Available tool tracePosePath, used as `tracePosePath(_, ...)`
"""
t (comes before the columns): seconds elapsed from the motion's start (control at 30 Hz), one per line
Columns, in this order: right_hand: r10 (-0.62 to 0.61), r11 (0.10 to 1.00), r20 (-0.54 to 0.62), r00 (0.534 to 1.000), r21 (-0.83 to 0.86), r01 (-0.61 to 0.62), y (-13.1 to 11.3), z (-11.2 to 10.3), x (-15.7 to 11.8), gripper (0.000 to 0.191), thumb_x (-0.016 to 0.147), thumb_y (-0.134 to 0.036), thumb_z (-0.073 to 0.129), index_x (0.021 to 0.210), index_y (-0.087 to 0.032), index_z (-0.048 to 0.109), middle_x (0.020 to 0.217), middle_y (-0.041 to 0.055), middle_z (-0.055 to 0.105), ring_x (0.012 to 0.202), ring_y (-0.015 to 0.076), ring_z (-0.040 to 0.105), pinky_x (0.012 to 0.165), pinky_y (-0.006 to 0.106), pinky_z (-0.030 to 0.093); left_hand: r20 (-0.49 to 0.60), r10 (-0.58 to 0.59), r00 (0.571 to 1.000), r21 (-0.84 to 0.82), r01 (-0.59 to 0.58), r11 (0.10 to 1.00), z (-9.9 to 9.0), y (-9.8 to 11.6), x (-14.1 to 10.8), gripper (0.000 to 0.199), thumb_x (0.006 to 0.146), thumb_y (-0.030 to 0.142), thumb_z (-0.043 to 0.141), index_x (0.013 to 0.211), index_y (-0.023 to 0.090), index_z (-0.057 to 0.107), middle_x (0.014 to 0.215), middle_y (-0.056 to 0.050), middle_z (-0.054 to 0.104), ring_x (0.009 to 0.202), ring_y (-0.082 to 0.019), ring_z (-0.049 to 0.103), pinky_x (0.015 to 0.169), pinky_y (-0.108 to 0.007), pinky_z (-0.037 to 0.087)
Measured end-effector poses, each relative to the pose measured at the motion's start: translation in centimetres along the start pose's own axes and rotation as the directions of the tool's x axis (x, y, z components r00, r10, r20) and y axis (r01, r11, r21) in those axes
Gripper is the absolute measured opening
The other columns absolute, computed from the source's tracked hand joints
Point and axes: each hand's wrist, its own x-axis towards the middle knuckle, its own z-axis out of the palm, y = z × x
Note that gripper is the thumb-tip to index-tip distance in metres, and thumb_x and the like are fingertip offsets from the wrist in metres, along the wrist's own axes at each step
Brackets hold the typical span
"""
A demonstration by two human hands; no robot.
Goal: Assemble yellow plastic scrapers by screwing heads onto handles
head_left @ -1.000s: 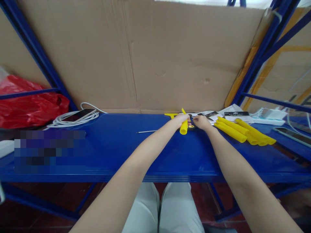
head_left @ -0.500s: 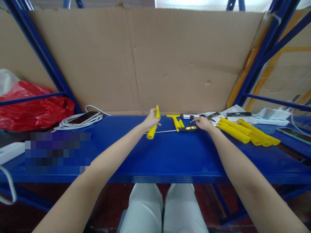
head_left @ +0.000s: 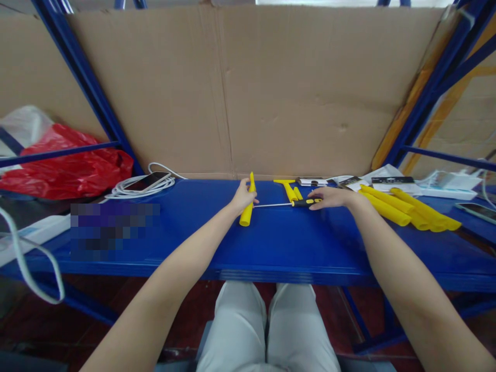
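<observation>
My left hand [head_left: 244,195] is wrapped round a yellow plastic handle [head_left: 247,214], held tilted with its wide round end towards me. My right hand [head_left: 328,197] has its fingers closed on the black and yellow grip of a screwdriver [head_left: 300,203]. The screwdriver's long metal shaft points left across the tabletop, and its tip is hidden behind my left hand and the handle. Just behind the screwdriver lies a yellow T-shaped handle [head_left: 289,190], with a short yellow piece [head_left: 297,193] beside it.
Several yellow handles [head_left: 391,209] lie on the blue table [head_left: 287,248] at right, near packets [head_left: 393,182] and a phone [head_left: 478,211]. At left are a coiled white cable [head_left: 120,191] with a phone on it and a red bag [head_left: 73,165]. Cardboard [head_left: 302,93] stands behind.
My right hand has moved from behind the screwdriver's grip down onto it and closed. My left hand still holds the yellow handle. The whole view has shifted slightly.
</observation>
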Motion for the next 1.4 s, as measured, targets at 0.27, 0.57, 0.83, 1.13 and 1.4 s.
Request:
tracePosePath(0.27, 0.004, 0.977, -0.076, 0.997, -0.211, -0.020, -3.2, 1.1, 0.2, 0.033, 0.066, -0.021, 0.064, 0.098, -0.020, 0.068, 0.107, 0.0087, 0.067, 0.094, 0.0246, 0.061, 0.077, 0.030, 0.046, -0.009, -0.031, 0.999, -0.031, 0.031, 0.999, 0.1, -0.2, 0.0, 0.060, 0.080, 0.001, 0.049, 0.133, 0.026, 0.033, 0.122, -0.009, 0.054, 0.049, -0.003, 0.057, 0.039, -0.015, 0.042)
tracePosePath(0.57, -0.127, 0.925, -0.642, 0.756, -0.352, -0.143, -2.0, -0.9, -1.3, 0.030, 0.073, -0.013, 0.049, 0.098, -0.020, 0.065, 0.097, 0.0118, 0.062, 0.097, 0.0294, 0.050, 0.081, 0.042, 0.032, -0.039, -0.069, 0.997, -0.110, 0.064, 0.992, -0.1, -0.2, 0.2, 0.059, 0.077, 0.001, 0.051, 0.129, 0.026, 0.037, 0.109, -0.005, 0.058, 0.052, -0.005, 0.060, 0.040, -0.013, 0.042)
tracePosePath(0.83, -0.055, 0.907, -0.794, 0.606, -0.294, -0.303, 1.1, -1.3, -1.9, 0.023, 0.076, -0.018, 0.050, 0.091, -0.017, 0.067, 0.089, 0.0126, 0.057, 0.095, 0.0302, 0.046, 0.078, 0.042, 0.030, 0.013, -0.067, 0.998, -0.164, 0.068, 0.984, 0.1, 0.1, -0.3, 0.061, 0.074, -0.001, 0.051, 0.128, 0.025, 0.042, 0.103, -0.004, 0.062, 0.046, -0.006, 0.060, 0.039, -0.016, 0.041)
tracePosePath(1.13, 0.059, 0.918, -0.809, 0.585, -0.186, -0.350, 1.7, -1.0, -1.6, 0.023, 0.076, -0.019, 0.049, 0.092, -0.017, 0.065, 0.096, 0.0138, 0.059, 0.099, 0.0315, 0.045, 0.079, 0.043, 0.031, 0.095, -0.109, 0.990, -0.253, 0.130, 0.959, -0.1, 0.2, -0.2, 0.062, 0.075, 0.002, 0.051, 0.133, 0.022, 0.038, 0.096, -0.006, 0.069, 0.050, -0.011, 0.064, 0.039, -0.016, 0.042)
tracePosePath(1.4, 0.062, 0.932, -0.812, 0.580, -0.160, -0.325, 1.0, -1.0, -1.7, 0.024, 0.078, -0.023, 0.048, 0.094, -0.017, 0.065, 0.098, 0.0155, 0.059, 0.101, 0.0339, 0.045, 0.081, 0.047, 0.032, 0.120, -0.101, 0.988, -0.260, 0.130, 0.957, 0.0, -0.1, 0.0, 0.061, 0.078, 0.005, 0.053, 0.134, 0.023, 0.037, 0.103, -0.009, 0.069, 0.051, -0.012, 0.066, 0.038, -0.016, 0.042)
